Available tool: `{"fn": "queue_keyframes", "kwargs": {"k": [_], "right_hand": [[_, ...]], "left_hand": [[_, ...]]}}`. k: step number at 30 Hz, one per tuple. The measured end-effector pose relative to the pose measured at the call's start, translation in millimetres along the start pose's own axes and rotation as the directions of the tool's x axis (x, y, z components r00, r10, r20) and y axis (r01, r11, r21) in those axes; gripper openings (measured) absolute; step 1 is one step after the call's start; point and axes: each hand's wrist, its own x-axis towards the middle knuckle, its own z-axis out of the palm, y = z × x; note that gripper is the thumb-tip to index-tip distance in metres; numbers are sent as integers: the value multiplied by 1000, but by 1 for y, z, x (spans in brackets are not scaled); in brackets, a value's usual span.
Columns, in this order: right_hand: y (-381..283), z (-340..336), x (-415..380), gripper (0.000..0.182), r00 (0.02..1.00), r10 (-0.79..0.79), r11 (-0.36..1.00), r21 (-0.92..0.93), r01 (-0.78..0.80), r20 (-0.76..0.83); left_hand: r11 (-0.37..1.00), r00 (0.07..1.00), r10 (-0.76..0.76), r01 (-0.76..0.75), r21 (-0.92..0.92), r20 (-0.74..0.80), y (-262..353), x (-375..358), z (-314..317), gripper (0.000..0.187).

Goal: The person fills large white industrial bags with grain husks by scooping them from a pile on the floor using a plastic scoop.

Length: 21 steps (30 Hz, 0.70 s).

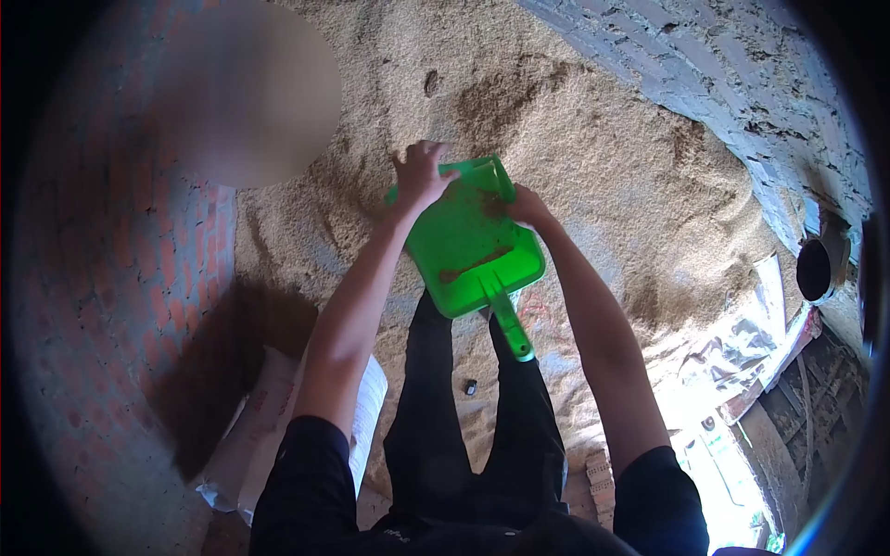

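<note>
A green dustpan-like scoop (pixel 464 232) is held out in front of the body, its handle pointing back toward the legs. Some brown material lies inside it. My left hand (pixel 423 176) is at its far left edge, thumb over the rim and the other fingers spread. On the right side, my right hand (pixel 530 206) grips the rim, with its fingers partly hidden. Beneath and beyond the scoop spreads a large heap of light brown, grainy material (pixel 612 185).
A brick wall (pixel 158 278) stands at left, another wall (pixel 742 74) at upper right. White sacks (pixel 269 417) lie at lower left. A small dark object (pixel 471 386) is between the legs. Crumpled plastic sheeting (pixel 732 352) and a round dark opening (pixel 816 269) are at right.
</note>
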Motion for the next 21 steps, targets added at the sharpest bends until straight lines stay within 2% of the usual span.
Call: {"fn": "queue_keyframes", "kwargs": {"k": [1, 2, 3, 4, 5, 6, 7, 8, 9, 10, 12, 14, 15, 17, 18, 19, 20, 21], "right_hand": [[11, 9, 5, 56, 998, 49, 995, 92, -44, -48], [22, 17, 13, 56, 991, 101, 979, 186, -83, -91], [63, 48, 45, 51, 979, 152, 950, 293, -107, -138], [66, 51, 49, 51, 978, 151, 951, 290, -105, -141], [58, 53, 45, 46, 979, 160, 874, 480, -82, -124], [50, 57, 48, 42, 981, 162, 760, 648, -55, -107], [47, 66, 62, 42, 982, 156, 763, 644, -51, -106], [44, 80, 75, 40, 983, 182, 603, 794, -80, -39], [42, 95, 90, 38, 981, 194, 414, 904, -110, 31], [42, 113, 107, 38, 981, 189, 420, 901, -112, 34], [41, 147, 148, 40, 959, 231, 197, 958, -209, 162], [5, 160, 146, 35, 953, 253, 301, 923, -242, 168], [-4, 170, 148, 39, 972, 198, 338, 923, -187, 124], [-2, 205, 158, 44, 985, 121, 374, 913, -163, 127], [-1, 216, 162, 45, 984, 101, 389, 905, -172, 144], [3, 223, 161, 47, 988, 32, 397, 905, -153, 153], [5, 227, 158, 49, 987, -33, 399, 908, -131, 157], [6, 224, 154, 49, 989, -49, 404, 908, -110, 142]], "left_hand": [[993, 970, -11, 39, 109, -244, -4, -3, 7, 49], [997, 973, -49, 61, 48, -224, -18, -3, 13, 53], [996, 976, -86, 85, -13, -200, -37, -5, 19, 57], [987, 965, -97, 62, -147, -245, -51, -11, 17, 47], [928, 961, -179, 94, -361, -210, -65, -22, 14, 45], [774, 948, -302, 187, -605, -94, -83, -32, 15, 44], [549, 921, -387, 274, -790, 51, -103, -43, 21, 44], [546, 918, -394, 278, -790, 50, -131, -58, 40, 44], [433, 908, -391, 324, -841, 148, -162, -71, 68, 48], [311, 894, -378, 368, -876, 242, -179, -83, 91, 52], [282, 922, -324, 307, -909, 211, -174, -98, 130, 60], [456, 957, -251, 247, -855, 143, -165, -106, 169, 67], [454, 956, -263, 240, -858, 129, -157, -102, 191, 67], [234, 899, -436, 145, -961, 29, -148, -96, 231, 65], [238, 896, -443, 128, -963, 10, -156, -99, 255, 65], [207, 758, -652, 141, -968, -29, -168, -105, 285, 63], [173, 577, -815, 144, -974, -60, -178, -110, 303, 62], [37, 541, -841, 86, -996, 16, -183, -116, 303, 63]]}}
